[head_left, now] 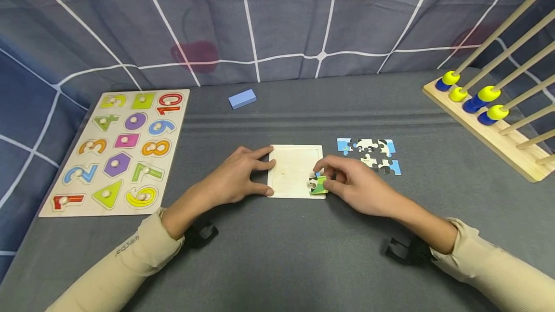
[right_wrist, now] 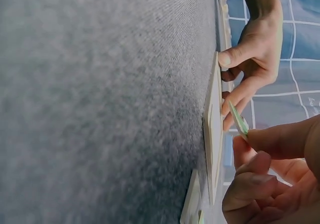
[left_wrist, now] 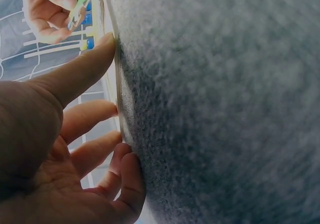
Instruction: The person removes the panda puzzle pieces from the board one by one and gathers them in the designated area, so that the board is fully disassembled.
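A square wooden puzzle tray point(head_left: 295, 170) with a raised border lies flat on the grey cloth. At its left edge my left hand point(head_left: 236, 175) rests thumb and fingertips, spread apart; the left wrist view shows the thumb point(left_wrist: 82, 72) against the rim. Between thumb and forefinger my right hand point(head_left: 357, 184) pinches a green jigsaw piece point(head_left: 319, 185) with black-and-white parts, over the tray's lower right corner. The right wrist view shows this piece point(right_wrist: 238, 120) tilted and raised above the tray point(right_wrist: 213, 129). More panda jigsaw pieces point(head_left: 366, 146) lie right of the tray, partly hidden by my right hand.
A number-and-shape peg board point(head_left: 145, 171) lies at the left. Further back is a blue block point(head_left: 242, 98). A wooden abacus stand point(head_left: 485, 131) with upright rods and yellow and blue beads stands at the right. A grid-patterned curtain point(head_left: 286, 23) hangs behind.
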The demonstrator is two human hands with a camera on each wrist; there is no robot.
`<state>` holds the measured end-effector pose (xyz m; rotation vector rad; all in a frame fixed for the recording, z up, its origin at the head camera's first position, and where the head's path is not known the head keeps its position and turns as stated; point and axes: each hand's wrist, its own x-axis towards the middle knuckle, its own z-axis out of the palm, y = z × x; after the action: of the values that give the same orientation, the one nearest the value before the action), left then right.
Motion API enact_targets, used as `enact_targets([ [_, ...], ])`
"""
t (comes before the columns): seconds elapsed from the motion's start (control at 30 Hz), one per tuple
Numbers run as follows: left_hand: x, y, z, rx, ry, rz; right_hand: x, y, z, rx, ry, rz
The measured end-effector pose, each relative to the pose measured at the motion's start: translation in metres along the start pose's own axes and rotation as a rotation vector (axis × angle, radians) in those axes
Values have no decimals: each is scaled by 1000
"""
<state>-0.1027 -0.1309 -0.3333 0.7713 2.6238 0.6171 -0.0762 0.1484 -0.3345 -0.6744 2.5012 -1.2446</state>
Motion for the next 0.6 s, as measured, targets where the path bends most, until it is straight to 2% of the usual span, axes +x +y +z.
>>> enact_targets([
  [0.27,-1,-1,0,-16,12,20,-17,3,-16,58,26,65],
  [0.6,-1,0,0,-15,12,24,-46,20,-39,70,97,75],
])
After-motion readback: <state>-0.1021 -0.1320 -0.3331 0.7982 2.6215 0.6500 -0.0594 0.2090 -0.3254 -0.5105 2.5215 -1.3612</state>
